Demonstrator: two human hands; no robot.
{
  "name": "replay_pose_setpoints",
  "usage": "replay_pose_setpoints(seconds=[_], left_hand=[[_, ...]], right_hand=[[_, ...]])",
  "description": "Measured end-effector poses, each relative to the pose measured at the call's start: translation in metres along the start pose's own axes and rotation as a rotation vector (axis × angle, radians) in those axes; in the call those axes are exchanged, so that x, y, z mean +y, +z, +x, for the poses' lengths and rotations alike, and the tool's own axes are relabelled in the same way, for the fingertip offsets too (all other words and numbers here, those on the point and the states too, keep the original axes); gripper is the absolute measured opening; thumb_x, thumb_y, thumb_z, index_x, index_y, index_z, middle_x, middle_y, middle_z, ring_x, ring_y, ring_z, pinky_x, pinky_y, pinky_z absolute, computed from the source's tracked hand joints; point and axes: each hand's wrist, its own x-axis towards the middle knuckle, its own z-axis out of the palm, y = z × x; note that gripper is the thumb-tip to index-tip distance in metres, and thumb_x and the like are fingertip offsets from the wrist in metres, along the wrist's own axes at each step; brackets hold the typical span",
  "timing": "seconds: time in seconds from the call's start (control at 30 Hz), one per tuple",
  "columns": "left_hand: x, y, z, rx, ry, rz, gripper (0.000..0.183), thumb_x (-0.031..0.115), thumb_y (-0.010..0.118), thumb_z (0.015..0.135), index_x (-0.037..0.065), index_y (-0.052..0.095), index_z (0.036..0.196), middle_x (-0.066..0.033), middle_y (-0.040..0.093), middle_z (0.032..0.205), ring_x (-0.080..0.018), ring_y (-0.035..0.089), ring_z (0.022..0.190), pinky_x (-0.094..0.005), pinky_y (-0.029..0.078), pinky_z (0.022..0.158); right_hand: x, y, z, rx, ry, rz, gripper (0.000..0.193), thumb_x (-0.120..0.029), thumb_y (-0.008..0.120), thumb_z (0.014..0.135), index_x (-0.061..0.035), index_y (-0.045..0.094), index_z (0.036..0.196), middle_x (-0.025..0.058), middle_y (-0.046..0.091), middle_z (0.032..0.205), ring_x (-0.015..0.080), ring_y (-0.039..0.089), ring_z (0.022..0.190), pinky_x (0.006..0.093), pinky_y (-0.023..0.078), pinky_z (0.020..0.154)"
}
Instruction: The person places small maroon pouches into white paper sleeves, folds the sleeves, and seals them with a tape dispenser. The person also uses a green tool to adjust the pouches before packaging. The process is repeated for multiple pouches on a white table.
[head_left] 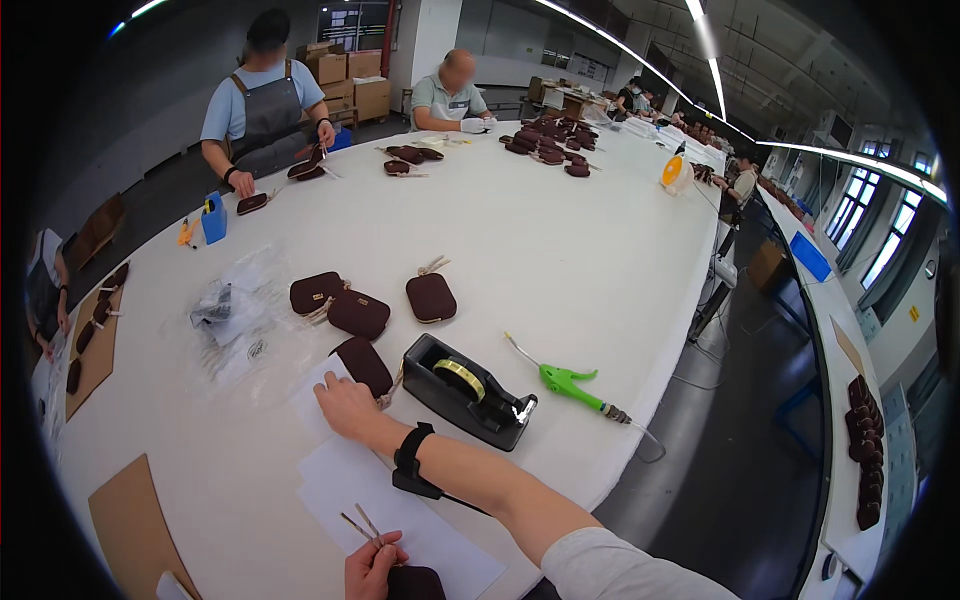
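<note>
At the lower edge my left hand (372, 570) is closed on the thin pale strap (360, 525) of a dark brown pouch (416, 583), whose lower part is cut off by the picture's edge. My right hand (347, 402) reaches across the table, its fingers stretched over a small white sheet (312, 408) beside another brown pouch (362, 366). A black band circles my right wrist. Between my two hands lies a larger white sheet (400, 515). Three more brown pouches, among them one with a gold zip (431, 298), rest just beyond.
Right of my arm stand a black tape dispenser (465, 390) and a green air gun (568, 380) with its hose. Crumpled clear plastic (240, 320) lies left, cardboard (140, 525) nearer. Co-workers handle pouches across the table. A blue holder (214, 218) stands far left.
</note>
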Motion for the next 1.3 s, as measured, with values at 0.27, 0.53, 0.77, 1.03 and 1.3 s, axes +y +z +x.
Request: replay_pose_setpoints(seconds=[0.27, 0.53, 0.77, 1.03, 1.3], left_hand=[[0.003, 0.001, -0.003, 0.028, 0.023, 0.024, 0.034, 0.02, 0.052, 0.097, -0.004, 0.06, 0.121, -0.0033, 0.061, 0.085, -0.0108, 0.056, 0.08, -0.0236, 0.046, 0.074], [-0.005, 0.001, -0.002, -0.02, 0.059, 0.219, 0.035, 0.02, 0.054, 0.097, 0.0, 0.058, 0.126, -0.0021, 0.061, 0.091, -0.0122, 0.055, 0.084, -0.0235, 0.046, 0.078], [0.013, -0.004, 0.0, 0.12, -0.014, -0.169, 0.012, 0.003, 0.061, 0.088, 0.002, 0.048, 0.09, -0.0121, 0.065, 0.083, -0.0163, 0.064, 0.073, -0.0266, 0.052, 0.067], [0.013, -0.012, 0.004, 0.005, -0.126, -0.325, 0.017, 0.014, 0.06, 0.092, 0.0, 0.063, 0.102, -0.0087, 0.067, 0.091, -0.0112, 0.063, 0.075, -0.025, 0.051, 0.072], [0.018, -0.005, 0.002, -0.02, -0.101, -0.249, 0.024, 0.014, 0.055, 0.095, 0.0, 0.059, 0.114, -0.0093, 0.068, 0.096, -0.0111, 0.063, 0.078, -0.025, 0.051, 0.074]], right_hand=[[-0.006, 0.01, 0.007, -0.006, 0.013, 0.066, 0.011, -0.005, 0.058, 0.077, -0.002, 0.058, 0.088, 0.0155, 0.055, 0.094, 0.0316, 0.063, 0.076, 0.0406, 0.053, 0.06], [-0.001, -0.019, 0.007, 0.379, -0.024, 0.255, 0.016, -0.002, 0.063, 0.072, -0.0023, 0.055, 0.087, 0.0149, 0.057, 0.093, 0.0332, 0.06, 0.083, 0.0412, 0.049, 0.065], [0.009, -0.081, -0.048, 0.0, 0.191, 1.005, 0.019, -0.004, 0.065, 0.075, -0.0004, 0.051, 0.087, 0.007, 0.056, 0.077, 0.0114, 0.056, 0.07, 0.0282, 0.048, 0.061], [0.017, -0.115, -0.127, -0.288, 0.36, 1.253, 0.036, 0.006, 0.056, 0.078, -0.0015, 0.057, 0.114, 0.0043, 0.062, 0.102, 0.0043, 0.055, 0.084, 0.0195, 0.046, 0.068], [0.008, -0.131, -0.15, -0.436, 0.26, 1.216, 0.044, 0.007, 0.054, 0.078, -0.0022, 0.057, 0.12, 0.0014, 0.059, 0.108, 0.0052, 0.053, 0.081, 0.0197, 0.045, 0.073]])
